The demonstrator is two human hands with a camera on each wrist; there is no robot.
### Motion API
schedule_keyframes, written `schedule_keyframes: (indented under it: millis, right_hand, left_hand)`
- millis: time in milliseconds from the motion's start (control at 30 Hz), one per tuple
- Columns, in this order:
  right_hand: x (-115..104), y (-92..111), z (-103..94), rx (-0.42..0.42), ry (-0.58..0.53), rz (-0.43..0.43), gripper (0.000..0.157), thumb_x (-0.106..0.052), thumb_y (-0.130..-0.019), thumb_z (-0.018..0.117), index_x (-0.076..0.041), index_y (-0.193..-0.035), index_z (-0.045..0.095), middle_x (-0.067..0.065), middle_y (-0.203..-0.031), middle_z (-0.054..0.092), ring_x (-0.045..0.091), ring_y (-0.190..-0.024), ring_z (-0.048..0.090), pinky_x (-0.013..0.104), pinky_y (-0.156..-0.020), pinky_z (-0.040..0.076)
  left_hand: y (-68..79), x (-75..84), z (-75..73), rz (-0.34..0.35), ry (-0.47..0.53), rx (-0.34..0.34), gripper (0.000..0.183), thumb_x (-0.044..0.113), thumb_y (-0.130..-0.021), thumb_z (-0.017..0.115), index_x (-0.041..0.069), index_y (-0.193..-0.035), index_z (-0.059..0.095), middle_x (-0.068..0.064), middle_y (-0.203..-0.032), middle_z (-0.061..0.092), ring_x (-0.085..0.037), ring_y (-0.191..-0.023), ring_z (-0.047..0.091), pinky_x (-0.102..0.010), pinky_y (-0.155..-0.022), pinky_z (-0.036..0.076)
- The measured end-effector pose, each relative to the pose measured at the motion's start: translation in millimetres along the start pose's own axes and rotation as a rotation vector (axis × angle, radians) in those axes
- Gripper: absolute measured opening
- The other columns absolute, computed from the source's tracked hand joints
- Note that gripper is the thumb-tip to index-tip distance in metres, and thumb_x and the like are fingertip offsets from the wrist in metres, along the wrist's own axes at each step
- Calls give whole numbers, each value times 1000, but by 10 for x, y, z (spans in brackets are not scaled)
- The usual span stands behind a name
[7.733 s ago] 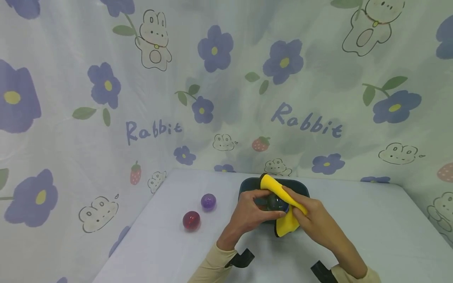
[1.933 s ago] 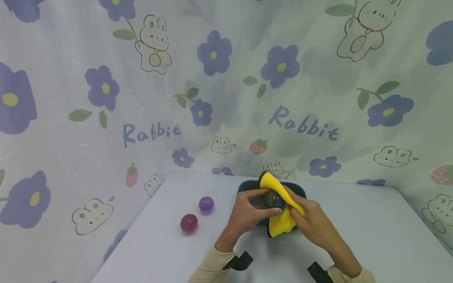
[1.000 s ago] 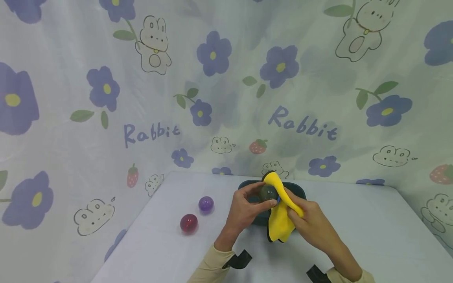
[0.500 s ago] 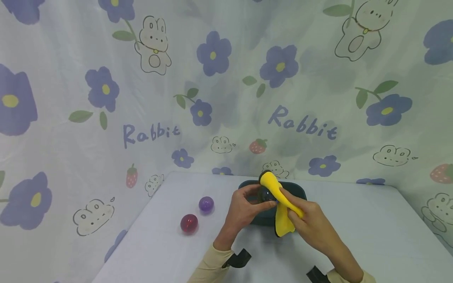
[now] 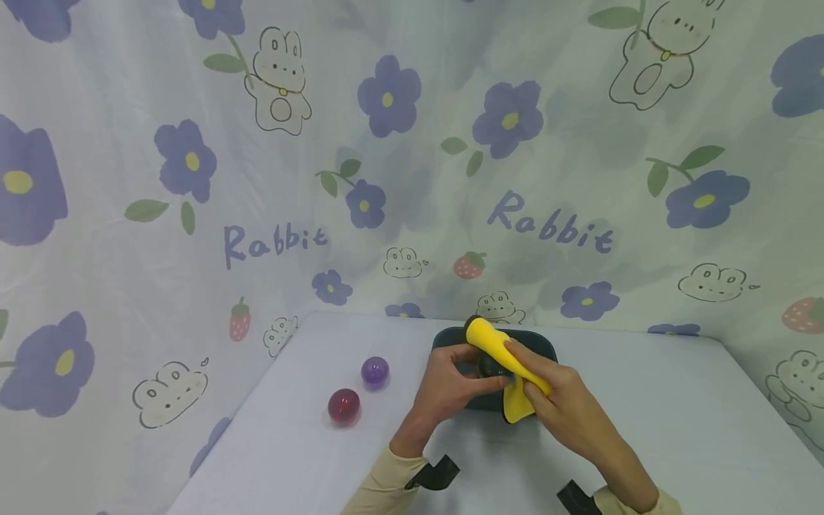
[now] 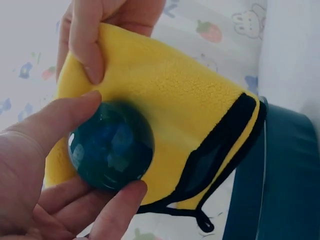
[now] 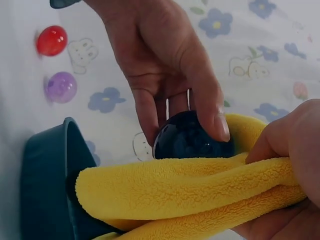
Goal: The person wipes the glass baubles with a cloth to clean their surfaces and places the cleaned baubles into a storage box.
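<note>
My left hand [image 5: 444, 383] holds a dark teal see-through ball [image 6: 111, 145] between thumb and fingertips, over the dark teal basin [image 5: 547, 347]. A yellow plush cloth [image 7: 180, 187] with black edging lies against the ball's far side, and my right hand [image 5: 566, 397] pinches it in a fold. In the left wrist view the cloth spreads behind the ball, a small black loop hanging at its edge. From the head, the cloth covers part of the ball.
To the left on the white table [image 5: 277, 458] rest a red see-through ball [image 5: 344, 407] and a purple ball [image 5: 375, 373]. Behind the table hangs a curtain [image 5: 438, 186] printed with flowers and rabbits.
Both hands stay together over the basin. The ball and cloth shift slightly against each other; the cloth's top end has swung left and its hanging part now shows less than a second ago.
</note>
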State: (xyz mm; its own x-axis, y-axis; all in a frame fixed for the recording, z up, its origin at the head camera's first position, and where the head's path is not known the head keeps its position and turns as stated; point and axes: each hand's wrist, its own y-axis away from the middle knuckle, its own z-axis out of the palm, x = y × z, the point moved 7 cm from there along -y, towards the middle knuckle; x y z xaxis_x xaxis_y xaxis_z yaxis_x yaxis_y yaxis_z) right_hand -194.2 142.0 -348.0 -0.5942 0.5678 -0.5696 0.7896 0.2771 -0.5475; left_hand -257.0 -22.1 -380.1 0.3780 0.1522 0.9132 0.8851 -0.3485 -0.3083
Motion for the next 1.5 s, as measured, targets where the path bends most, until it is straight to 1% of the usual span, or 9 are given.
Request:
schedule_keyframes:
  millis: [100,233,500,700,833,933,1067,1267,1500]
  right_hand:
    - [31,-4,5,-11,-16,2,58,12,-94,56,-2,-150,52,22,-141,64,2,-71,53,18,-59,49]
    - [84,-7,2,-31,-50,37,58,11,-95,55,-3,-151,51,19,-118,71,-1,-57,42,19,-53,47]
    - [187,-5,13,-80,-126,118,55,5,-100,53,-4,-154,47,19,-114,70,3,-57,46,21,-54,50]
    - [231,-12,29,-84,-156,136,54,2,-101,53,-1,-154,46,6,-90,64,5,-58,47,22,-55,50]
    - [247,-10,47,-77,-171,143,53,0,-102,54,-1,-154,45,0,-79,55,5,-59,48,22,-55,50]
    - [252,-12,56,-71,-176,145,53,-2,-102,55,-1,-154,45,1,-78,55,5,-60,50,22,-56,51]
    - [255,-14,56,-66,-185,153,52,-5,-103,56,1,-154,45,8,-93,68,4,-68,56,22,-61,53]
    - [233,-24,51,-64,-198,162,52,-6,-104,58,3,-153,44,14,-111,73,5,-76,61,20,-68,57]
    - [204,-32,60,-57,-184,171,53,-5,-103,58,3,-153,44,17,-118,73,6,-78,63,19,-73,60]
  left_hand:
    - [5,22,19,7,-2,-16,43,28,-79,90,17,-119,77,1,-115,79,-7,-101,71,-33,-89,64]
    - [7,43,35,4,36,-36,44,25,-79,90,16,-120,77,0,-117,78,-7,-102,72,-31,-89,64]
    - [5,57,50,0,79,-65,49,23,-81,90,12,-126,74,-4,-122,76,-9,-100,76,-27,-84,64]
    - [15,46,29,-16,118,-45,51,23,-81,89,11,-128,73,-7,-125,75,-13,-102,76,-28,-85,64]
    - [13,62,-2,3,93,-10,48,27,-80,90,16,-125,75,-4,-122,77,-12,-100,74,-26,-84,64]
    - [7,67,-17,14,78,10,45,29,-80,90,20,-122,77,0,-118,78,-11,-98,73,-27,-84,64]
    - [1,61,-31,18,82,35,41,31,-81,89,23,-120,77,2,-114,79,-12,-98,73,-30,-86,64]
    - [-11,43,-51,18,103,91,39,30,-83,87,23,-120,77,2,-113,79,-14,-105,72,-34,-96,60]
    - [-14,38,-67,7,124,151,40,30,-84,86,22,-122,75,1,-113,79,-14,-105,71,-49,-106,53]
